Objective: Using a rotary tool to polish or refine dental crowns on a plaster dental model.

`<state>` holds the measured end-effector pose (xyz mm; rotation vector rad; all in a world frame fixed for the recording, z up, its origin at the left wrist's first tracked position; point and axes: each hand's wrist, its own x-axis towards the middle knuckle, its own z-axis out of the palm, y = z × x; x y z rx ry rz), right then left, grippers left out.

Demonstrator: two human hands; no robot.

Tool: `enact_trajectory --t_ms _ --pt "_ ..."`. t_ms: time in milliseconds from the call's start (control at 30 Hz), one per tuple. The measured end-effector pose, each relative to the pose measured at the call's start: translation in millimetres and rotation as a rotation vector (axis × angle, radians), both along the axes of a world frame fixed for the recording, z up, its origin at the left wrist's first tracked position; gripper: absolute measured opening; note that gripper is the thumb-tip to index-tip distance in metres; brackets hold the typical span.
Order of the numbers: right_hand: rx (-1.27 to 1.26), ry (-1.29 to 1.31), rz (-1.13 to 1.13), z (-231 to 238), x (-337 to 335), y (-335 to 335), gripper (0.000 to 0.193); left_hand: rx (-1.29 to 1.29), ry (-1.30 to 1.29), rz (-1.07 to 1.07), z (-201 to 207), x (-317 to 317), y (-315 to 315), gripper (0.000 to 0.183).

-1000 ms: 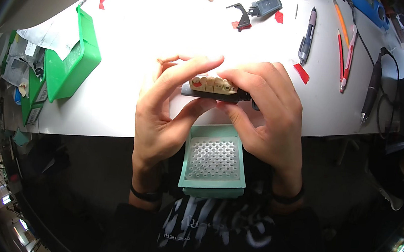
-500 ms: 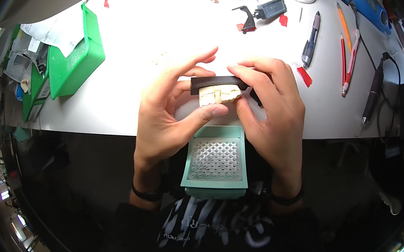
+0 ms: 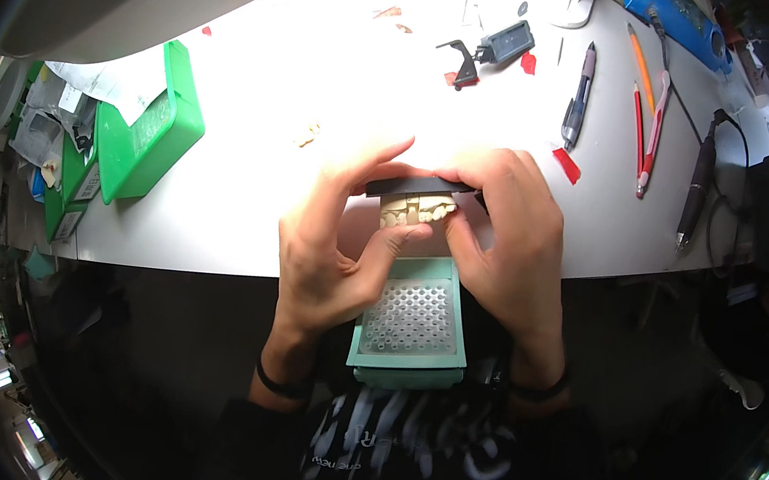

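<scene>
Just above the pale green perforated box at the table edge, the left hand and right hand together grip a cream dental model on its dark base — fingers closed around it, thumbs underneath.

Left hand and right hand meet fingertip to fingertip, fingers curled, wrists banded, forearms rising from below

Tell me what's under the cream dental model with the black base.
Under the cream dental model with the black base, held by the left hand and right hand, sits a teal perforated tray. The tray's far edge and the white table beneath are hidden.
</scene>
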<state>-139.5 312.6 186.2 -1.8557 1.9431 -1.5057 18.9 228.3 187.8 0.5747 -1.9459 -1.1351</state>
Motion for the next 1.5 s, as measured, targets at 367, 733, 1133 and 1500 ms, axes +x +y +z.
enact_trajectory --t_ms 367,733,1133,1500 --pt "-0.079 -0.123 0.072 9.0 1.9 6.3 0.048 0.140 0.146 0.039 -1.3 8.9 0.7 0.050" --pt "-0.132 -0.267 -0.012 2.8 0.9 0.9 0.063 0.363 0.167 0.020 13.0 2.4 -6.3 0.069" --pt "-0.015 -0.287 -0.018 5.6 0.3 7.4 0.042 0.306 0.104 0.070 9.9 -2.5 0.5 0.063" --pt "-0.073 -0.365 -0.074 7.4 -0.1 11.9 0.013 0.376 0.090 0.033 8.1 6.0 -10.0 0.042"
